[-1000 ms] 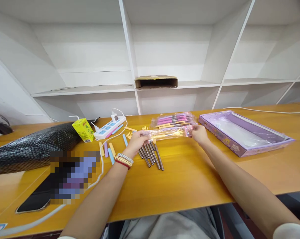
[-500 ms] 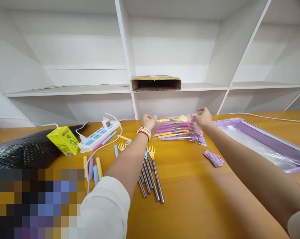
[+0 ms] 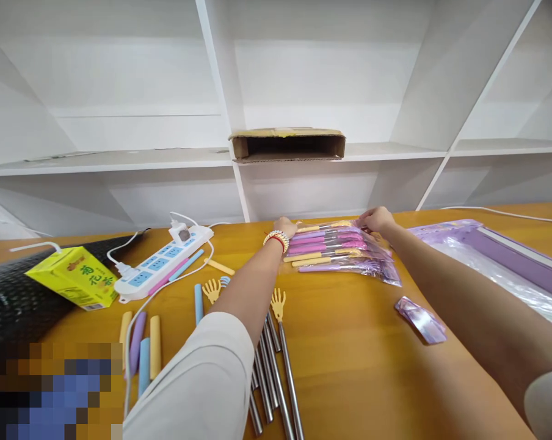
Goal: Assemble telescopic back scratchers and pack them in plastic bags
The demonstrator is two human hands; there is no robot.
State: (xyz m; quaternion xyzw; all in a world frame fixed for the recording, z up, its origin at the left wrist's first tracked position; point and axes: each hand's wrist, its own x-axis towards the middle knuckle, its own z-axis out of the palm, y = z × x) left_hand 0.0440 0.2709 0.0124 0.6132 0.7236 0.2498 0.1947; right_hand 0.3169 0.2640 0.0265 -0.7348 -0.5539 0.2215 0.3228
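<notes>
At the back of the table lies a row of back scratchers in clear plastic bags (image 3: 324, 247), with yellow, pink and purple handles. My left hand (image 3: 286, 226) is closed at the handle end of the rearmost bagged back scratcher (image 3: 326, 227), its fingertips partly hidden. At that bag's other end, my right hand (image 3: 377, 219) pinches the plastic. Loose back scratchers with steel rods and a yellow hand-shaped head (image 3: 278, 304) lie beneath my left forearm. Left of them are several loose coloured handle tubes (image 3: 155, 347).
A white power strip (image 3: 166, 260) with cables and a yellow drink carton (image 3: 77, 278) stand left, beside black bubble wrap (image 3: 10, 299). To the right are small purple cards (image 3: 421, 321) and a purple box (image 3: 523, 253). A cardboard box (image 3: 287, 146) sits on the shelf.
The bagged back scratcher between my hands has come down onto the back of the row. The view has moved closer to the table.
</notes>
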